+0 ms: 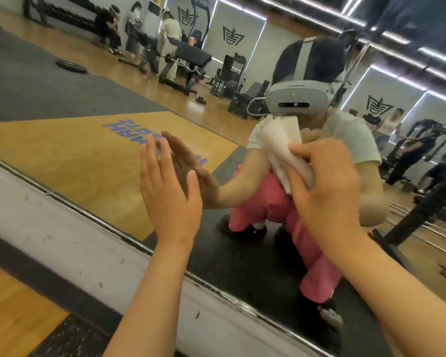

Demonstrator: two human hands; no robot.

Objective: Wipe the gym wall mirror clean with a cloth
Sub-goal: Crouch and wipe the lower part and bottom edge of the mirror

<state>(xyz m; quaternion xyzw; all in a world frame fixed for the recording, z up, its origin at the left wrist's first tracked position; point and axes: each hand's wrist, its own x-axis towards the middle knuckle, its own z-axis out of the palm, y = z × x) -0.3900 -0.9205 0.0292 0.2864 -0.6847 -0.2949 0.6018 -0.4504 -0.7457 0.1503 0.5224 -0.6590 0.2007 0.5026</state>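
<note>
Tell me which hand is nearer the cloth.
Right. The right hand grips the white cloth, pressing it to the mirror; the left hand is open, off to the cloth's left and apart from it.

So the mirror (88, 99) is right in front, slanting across the view. Left hand (165, 191) sits flat against it. Right hand (327, 191) is off to its right, well apart, with the cloth (283, 148) between its fingers and the mirror, poking out above them. A ledge (62, 228) runs under the mirror, floor (11, 305) below that.
</note>
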